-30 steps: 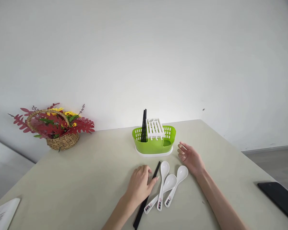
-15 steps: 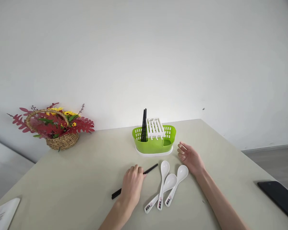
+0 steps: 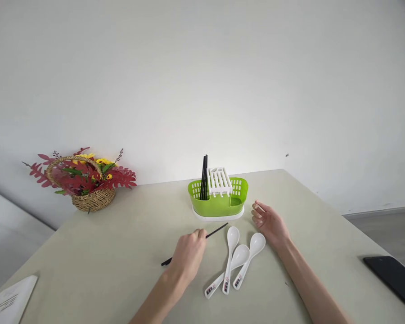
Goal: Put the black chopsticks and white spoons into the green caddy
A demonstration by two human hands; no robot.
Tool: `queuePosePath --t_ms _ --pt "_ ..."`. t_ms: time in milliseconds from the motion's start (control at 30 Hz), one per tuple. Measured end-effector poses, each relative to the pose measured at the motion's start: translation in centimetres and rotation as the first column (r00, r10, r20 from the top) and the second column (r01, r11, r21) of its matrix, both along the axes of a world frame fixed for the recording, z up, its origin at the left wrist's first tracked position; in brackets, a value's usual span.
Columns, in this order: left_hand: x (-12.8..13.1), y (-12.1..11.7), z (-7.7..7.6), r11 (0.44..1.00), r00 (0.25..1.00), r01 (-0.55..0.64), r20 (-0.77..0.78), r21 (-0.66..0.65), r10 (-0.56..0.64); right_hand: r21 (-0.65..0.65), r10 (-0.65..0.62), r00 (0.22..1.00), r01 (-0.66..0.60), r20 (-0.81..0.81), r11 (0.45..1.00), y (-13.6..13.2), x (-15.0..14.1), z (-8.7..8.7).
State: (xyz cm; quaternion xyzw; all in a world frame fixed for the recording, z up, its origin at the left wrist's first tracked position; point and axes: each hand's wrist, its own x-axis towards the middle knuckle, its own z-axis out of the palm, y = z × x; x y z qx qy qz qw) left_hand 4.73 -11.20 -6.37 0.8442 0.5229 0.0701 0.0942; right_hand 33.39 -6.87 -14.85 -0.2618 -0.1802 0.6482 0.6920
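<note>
My left hand (image 3: 189, 253) is closed around black chopsticks (image 3: 217, 230), whose ends stick out on both sides of the fist; how many it holds I cannot tell. My right hand (image 3: 270, 224) rests on its side on the table with fingers loosely curled and apart, holding nothing. Between the hands lie three white spoons (image 3: 230, 256), two of them crossing. Behind them stands a green cutlery basket (image 3: 216, 207) on a white base, with a white slotted top (image 3: 220, 181). More black chopsticks (image 3: 204, 177) stand upright in its left compartment.
A wicker basket of artificial flowers (image 3: 93, 200) stands at the back left by the wall. A white printed object (image 3: 13, 299) lies at the front left edge. A black phone (image 3: 393, 281) is on the right edge.
My left hand has raised the chopsticks slightly and shifted them a little up and right. My right hand, the spoons and the green basket stay in place; the view has shifted slightly.
</note>
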Motion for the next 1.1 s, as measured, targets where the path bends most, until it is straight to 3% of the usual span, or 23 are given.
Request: queuePosePath --t_ms 67,133,200,267,367,433,500,633,833,933,1100 --pt "-0.6 -0.2 1.4 0.998 0.924 -0.014 0.381 -0.059 0.035 0.015 -0.009 0.999 0.008 0.042 1.0 -0.1 -0.1 0.2" --pt "-0.8 -0.4 2.5 0.989 0.71 -0.001 0.697 -0.148 0.105 0.042 -0.044 0.991 0.039 0.129 0.998 -0.1 -0.2 0.4" --pt "-0.7 -0.4 3.1 0.97 0.445 -0.013 0.867 -0.244 0.224 0.076 -0.087 0.969 0.071 0.23 0.995 -0.2 -0.4 0.7" --pt "-0.5 -0.2 2.9 0.94 0.192 -0.042 0.92 -0.339 0.34 0.109 -0.107 0.948 0.078 0.299 0.991 -0.4 -0.6 1.0" --pt "-0.2 0.3 1.5 0.896 -0.138 -0.052 0.891 -0.442 0.431 0.17 -0.081 0.933 0.022 0.352 0.985 -1.0 -1.3 1.9" --pt "0.0 0.7 0.2 0.876 -0.301 -0.039 0.842 -0.48 0.448 0.221 -0.034 0.918 -0.059 0.394 0.974 -1.6 -2.0 2.7" --pt "0.2 0.9 -1.1 0.855 -0.411 -0.024 0.784 -0.518 0.464 0.259 0.032 0.877 -0.176 0.479 0.95 -2.1 -2.7 3.3" --pt "0.7 1.3 -2.6 0.817 -0.522 0.017 0.692 -0.576 0.499 0.222 0.161 0.705 -0.419 0.691 0.881 -3.0 -4.1 4.0" --pt "1.0 2.3 -3.5 0.784 -0.581 0.081 0.61 -0.615 0.539 0.055 0.378 0.516 -0.642 0.769 0.764 -3.4 -4.8 4.1" --pt "1.1 2.9 -4.0 0.768 -0.608 0.09 0.576 -0.634 0.546 0.052 0.439 0.52 -0.686 0.733 0.726 -3.3 -4.9 4.0" --pt "1.1 3.2 -4.9 0.763 -0.608 0.123 0.56 -0.635 0.563 0.059 0.445 0.551 -0.672 0.706 0.738 -3.0 -4.9 3.8"
